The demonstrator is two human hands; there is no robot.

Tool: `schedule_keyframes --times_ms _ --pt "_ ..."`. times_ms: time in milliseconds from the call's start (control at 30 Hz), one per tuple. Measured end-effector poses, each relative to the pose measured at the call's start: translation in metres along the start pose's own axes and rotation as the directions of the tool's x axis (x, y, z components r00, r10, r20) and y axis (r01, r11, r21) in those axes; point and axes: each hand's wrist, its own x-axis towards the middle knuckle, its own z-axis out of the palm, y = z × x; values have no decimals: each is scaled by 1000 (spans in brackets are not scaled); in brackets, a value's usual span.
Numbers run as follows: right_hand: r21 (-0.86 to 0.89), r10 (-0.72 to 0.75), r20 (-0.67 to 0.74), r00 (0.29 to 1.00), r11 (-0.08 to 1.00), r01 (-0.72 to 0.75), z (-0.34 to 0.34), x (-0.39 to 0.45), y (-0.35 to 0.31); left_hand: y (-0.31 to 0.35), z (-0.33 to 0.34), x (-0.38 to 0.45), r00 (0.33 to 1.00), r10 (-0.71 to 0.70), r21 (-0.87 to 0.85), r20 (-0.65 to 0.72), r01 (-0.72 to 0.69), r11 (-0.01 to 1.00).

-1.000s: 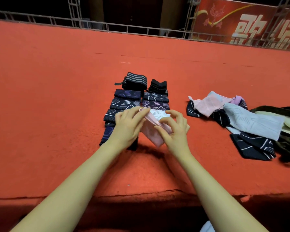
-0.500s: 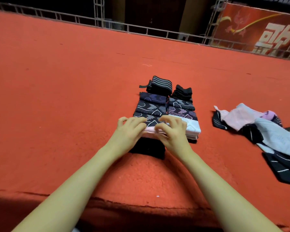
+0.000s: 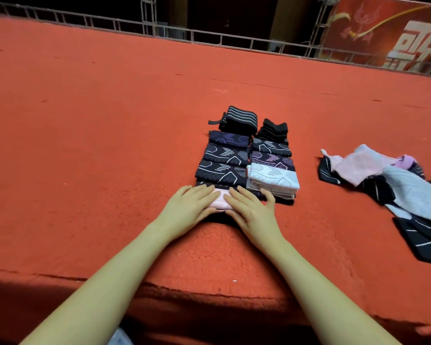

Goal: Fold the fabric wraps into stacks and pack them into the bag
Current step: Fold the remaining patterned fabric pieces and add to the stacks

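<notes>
Hands, left (image 3: 188, 207) and right (image 3: 253, 211), fingers flat, pressing folded pink wrap (image 3: 219, 201) onto stacks (image 3: 234, 158); unfolded pile (image 3: 383, 185) at 3 o'clock left; bag unseen.

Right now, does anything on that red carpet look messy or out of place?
Yes: the loose wraps heaped at the right lie crumpled and overlapping, unlike the neat folded stacks. The carpet edge nearest the person looks cracked.
</notes>
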Motion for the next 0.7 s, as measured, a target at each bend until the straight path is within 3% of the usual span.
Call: schedule_keyframes --times_ms 200,300,500,700 --pt "-58 -14 -189 982 998 3 -4 23 0 -4 -14 18 983 23 54 -183 -13 998" --pt "-119 -34 -228 973 993 7 -7 35 3 -9 -21 27 978 34 114 -204 -11 993" --pt "28 -60 105 993 998 57 10 10 5 -13 3 2 996 -10 -11 87 11 1000" --pt "224 75 276 958 964 -140 13 -2 -1 4 -3 -3 987 -126 -14 104 128 992"
